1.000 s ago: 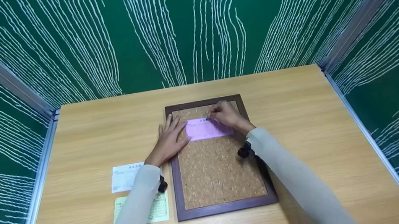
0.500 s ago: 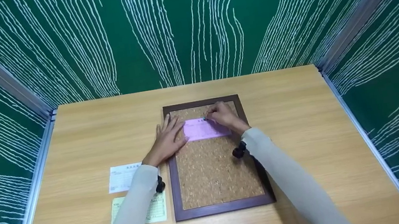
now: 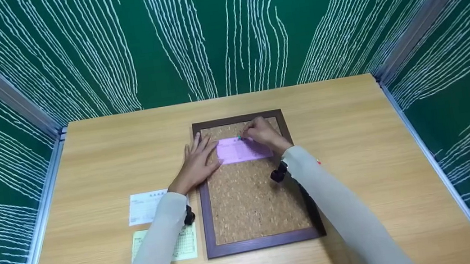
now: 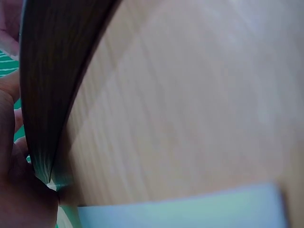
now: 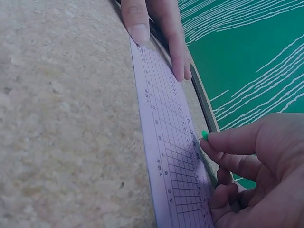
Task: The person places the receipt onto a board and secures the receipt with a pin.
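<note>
A pink printed slip (image 3: 237, 150) lies across the upper part of the framed cork board (image 3: 258, 206). My left hand (image 3: 194, 167) rests spread over the board's left frame, and in the right wrist view its thumb (image 5: 138, 33) and a finger press the slip's far end. Between thumb and index finger, my right hand (image 5: 261, 166) pinches a green pushpin (image 5: 204, 135) at the slip's top edge; its metal point shows against the paper. From above, the right hand (image 3: 262, 133) covers the slip's upper right corner.
Left of the board, a white slip (image 3: 142, 207) and a green slip (image 3: 186, 245) lie on the wooden table (image 3: 383, 153), partly under the left sleeve. A small red object (image 3: 319, 162) shows beside the right sleeve. Green panels with white lines (image 3: 213, 35) surround the table.
Both hands have stayed nearly in place; the right forearm has shifted slightly left. The red object beside the right sleeve has come into view.
</note>
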Motion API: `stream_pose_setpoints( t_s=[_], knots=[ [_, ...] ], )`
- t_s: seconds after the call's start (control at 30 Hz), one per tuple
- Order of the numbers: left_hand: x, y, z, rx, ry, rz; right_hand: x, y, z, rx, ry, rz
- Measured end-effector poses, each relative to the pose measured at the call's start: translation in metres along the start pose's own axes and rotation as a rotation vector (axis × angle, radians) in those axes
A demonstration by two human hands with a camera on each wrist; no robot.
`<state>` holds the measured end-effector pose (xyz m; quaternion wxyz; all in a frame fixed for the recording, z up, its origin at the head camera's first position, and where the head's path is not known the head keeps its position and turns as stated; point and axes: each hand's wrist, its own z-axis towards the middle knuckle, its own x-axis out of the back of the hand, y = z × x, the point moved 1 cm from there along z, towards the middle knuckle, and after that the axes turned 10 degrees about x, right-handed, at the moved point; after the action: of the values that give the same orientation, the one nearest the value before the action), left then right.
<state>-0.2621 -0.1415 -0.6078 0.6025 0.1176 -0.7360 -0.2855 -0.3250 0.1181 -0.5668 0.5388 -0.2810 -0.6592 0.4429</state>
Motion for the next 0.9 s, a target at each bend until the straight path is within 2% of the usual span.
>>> stream_pose_setpoints(
  t_s=[0.23,0.5,0.9],
  knots=[
    [0.0004,0.0012,0.0006,0.015,-0.014,0.001,-0.0019,0.0044,0.0034,0.009,0.002,-0.044],
    [-0.0004,0.0013,-0.0011,0.013,-0.017,-0.017,-0.0016,0.0047,0.0019,-0.004,-0.010,-0.039],
    [-0.0010,0.0002,-0.0016,-0.010,0.014,-0.049,-0.0050,0.0040,0.0060,-0.073,-0.025,-0.090]
  ],
)
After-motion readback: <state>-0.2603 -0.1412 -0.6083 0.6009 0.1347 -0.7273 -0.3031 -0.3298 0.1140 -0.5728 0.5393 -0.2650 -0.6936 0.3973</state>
